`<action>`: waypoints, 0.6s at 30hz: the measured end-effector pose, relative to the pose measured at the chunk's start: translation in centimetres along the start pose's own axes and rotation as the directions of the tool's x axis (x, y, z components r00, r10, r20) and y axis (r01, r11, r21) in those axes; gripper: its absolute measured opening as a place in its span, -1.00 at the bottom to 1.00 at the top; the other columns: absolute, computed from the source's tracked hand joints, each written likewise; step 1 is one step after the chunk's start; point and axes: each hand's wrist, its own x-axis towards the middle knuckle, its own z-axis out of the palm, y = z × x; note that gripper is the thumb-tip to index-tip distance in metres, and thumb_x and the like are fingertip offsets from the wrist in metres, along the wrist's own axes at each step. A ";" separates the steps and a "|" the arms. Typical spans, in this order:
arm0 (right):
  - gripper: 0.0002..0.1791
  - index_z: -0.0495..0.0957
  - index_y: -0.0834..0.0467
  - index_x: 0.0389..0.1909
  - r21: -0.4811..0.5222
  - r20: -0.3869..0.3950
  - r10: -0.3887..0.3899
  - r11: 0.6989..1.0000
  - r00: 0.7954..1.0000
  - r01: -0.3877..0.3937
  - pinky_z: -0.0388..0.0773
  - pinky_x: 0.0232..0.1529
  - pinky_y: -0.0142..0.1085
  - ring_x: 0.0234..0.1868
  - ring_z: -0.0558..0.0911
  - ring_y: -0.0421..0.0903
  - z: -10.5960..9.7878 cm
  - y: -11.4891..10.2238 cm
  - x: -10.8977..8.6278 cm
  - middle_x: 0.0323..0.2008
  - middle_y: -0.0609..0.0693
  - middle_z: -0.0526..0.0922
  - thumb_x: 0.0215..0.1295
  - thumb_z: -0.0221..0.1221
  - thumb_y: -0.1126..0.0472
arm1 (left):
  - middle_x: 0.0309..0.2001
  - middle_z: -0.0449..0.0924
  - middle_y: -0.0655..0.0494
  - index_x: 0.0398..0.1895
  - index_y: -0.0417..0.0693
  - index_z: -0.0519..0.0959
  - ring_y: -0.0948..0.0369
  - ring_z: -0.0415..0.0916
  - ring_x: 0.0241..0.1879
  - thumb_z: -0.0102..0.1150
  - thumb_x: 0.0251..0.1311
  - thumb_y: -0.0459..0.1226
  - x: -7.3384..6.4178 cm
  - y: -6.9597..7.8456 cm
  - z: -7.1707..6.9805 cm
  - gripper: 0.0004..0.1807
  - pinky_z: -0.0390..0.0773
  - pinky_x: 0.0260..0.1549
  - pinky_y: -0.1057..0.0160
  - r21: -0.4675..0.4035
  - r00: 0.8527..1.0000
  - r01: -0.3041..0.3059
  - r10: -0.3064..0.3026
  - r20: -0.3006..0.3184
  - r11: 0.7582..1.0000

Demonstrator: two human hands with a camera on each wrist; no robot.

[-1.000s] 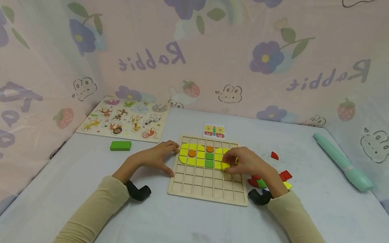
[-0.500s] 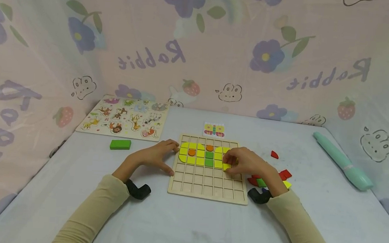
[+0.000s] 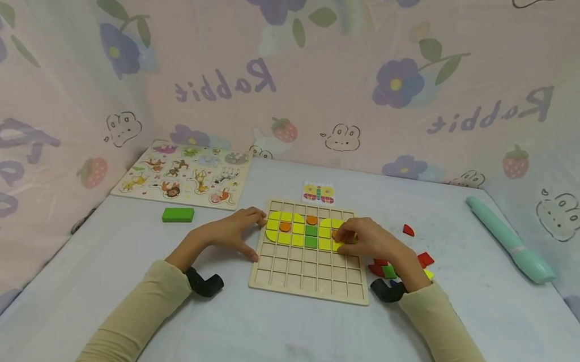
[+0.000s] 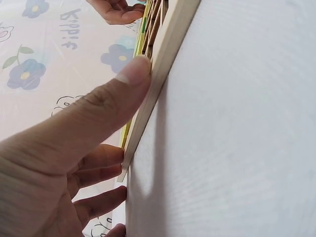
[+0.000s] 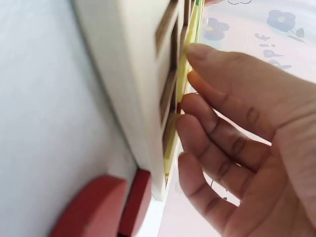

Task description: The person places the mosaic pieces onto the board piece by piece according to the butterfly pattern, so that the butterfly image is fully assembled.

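Observation:
A square wooden grid board lies on the table, its upper rows partly filled with yellow pieces, green squares and orange discs. My left hand rests along the board's left edge, fingers spread; in the left wrist view its thumb touches the rim. My right hand is over the right part of the yellow pattern. Thumb and index finger pinch a yellow piece down at the grid, as the right wrist view shows; the curled fingers hide part of it.
A pattern card lies behind the board. Loose red, green and yellow pieces lie to the right, partly behind the right wrist. At left are an animal puzzle and a green block; at far right, a mint-green stick-shaped object.
The yellow piece under my right fingers has shifted slightly into line with its neighbours, and an orange disc shows beside the fingertips. My left hand stays at the board's edge.

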 end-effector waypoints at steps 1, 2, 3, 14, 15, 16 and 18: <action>-0.79 0.61 0.11 -0.26 0.004 0.004 -0.001 1.000 1.000 0.001 0.56 -0.23 -0.32 -0.33 0.53 -0.22 0.0 0.1 0.0 -0.32 -0.13 0.61 0.07 0.34 0.16 | 0.33 0.16 -0.06 0.17 -0.14 0.34 -0.01 0.05 0.35 0.45 -0.17 0.04 0.0 0.0 0.0 -0.16 0.11 0.31 -0.02 -0.003 1.000 -0.005 0.005 -0.001 1.000; -0.79 0.61 0.11 -0.27 0.008 0.008 -0.001 1.000 1.000 0.001 0.56 -0.23 -0.32 -0.33 0.53 -0.22 0.0 0.1 0.1 -0.32 -0.14 0.61 0.07 0.34 0.16 | 0.32 0.16 -0.07 0.17 -0.15 0.34 -0.02 0.06 0.35 0.45 -0.17 0.04 0.0 0.1 -0.1 -0.16 0.12 0.31 -0.03 -0.004 1.000 -0.011 0.011 -0.001 1.000; -0.79 0.61 0.11 -0.27 0.012 0.011 -0.003 1.000 1.000 0.003 0.56 -0.23 -0.32 -0.33 0.54 -0.22 -0.1 0.1 0.1 -0.32 -0.13 0.61 0.07 0.34 0.16 | 0.32 0.16 -0.09 0.17 -0.16 0.34 -0.03 0.06 0.34 0.45 -0.17 0.04 0.0 0.1 -0.1 -0.16 0.12 0.30 -0.03 -0.004 1.000 -0.018 0.018 -0.002 1.000; -0.78 0.62 0.11 -0.21 -0.023 -0.069 0.007 1.000 0.998 -0.008 0.53 -0.20 -0.24 -0.32 0.50 -0.19 -2.0 0.7 -1.2 -0.33 -0.15 0.60 0.11 0.31 0.15 | 0.32 0.16 -0.05 0.17 -0.13 0.34 0.00 0.06 0.35 0.45 -0.17 0.02 0.0 0.0 -0.1 -0.17 0.12 0.31 -0.02 -0.009 1.000 0.000 0.000 0.000 1.000; -0.78 0.62 0.11 -0.21 -0.030 -0.089 0.018 0.999 0.996 -0.021 0.53 -0.19 -0.21 -0.32 0.50 -0.18 -2.4 0.9 -1.7 -0.34 -0.15 0.59 0.12 0.31 0.16 | 0.32 0.16 -0.05 0.17 -0.13 0.34 0.00 0.06 0.35 0.45 -0.17 0.02 0.0 -0.1 -0.1 -0.17 0.12 0.31 -0.02 -0.011 1.000 -0.001 0.001 -0.002 1.000; -0.77 0.61 0.12 -0.21 -0.043 -0.107 0.029 0.998 0.994 -0.034 0.53 -0.19 -0.20 -0.32 0.49 -0.18 -2.8 1.2 -2.2 -0.36 -0.15 0.58 0.12 0.31 0.16 | 0.32 0.16 -0.05 0.17 -0.13 0.34 0.00 0.06 0.35 0.46 -0.18 0.02 0.1 -0.1 0.0 -0.17 0.11 0.31 -0.02 -0.015 1.000 -0.002 0.002 -0.002 1.000; -0.78 0.61 0.13 -0.21 -0.047 -0.132 0.067 0.996 0.989 -0.073 0.53 -0.18 -0.18 -0.31 0.49 -0.16 -3.5 1.7 -3.3 -0.37 -0.14 0.57 0.12 0.31 0.17 | 0.33 0.15 -0.05 0.17 -0.13 0.33 0.00 0.05 0.35 0.46 -0.18 0.03 0.1 -0.1 0.0 -0.17 0.11 0.31 -0.01 -0.017 1.000 0.001 -0.001 0.002 1.000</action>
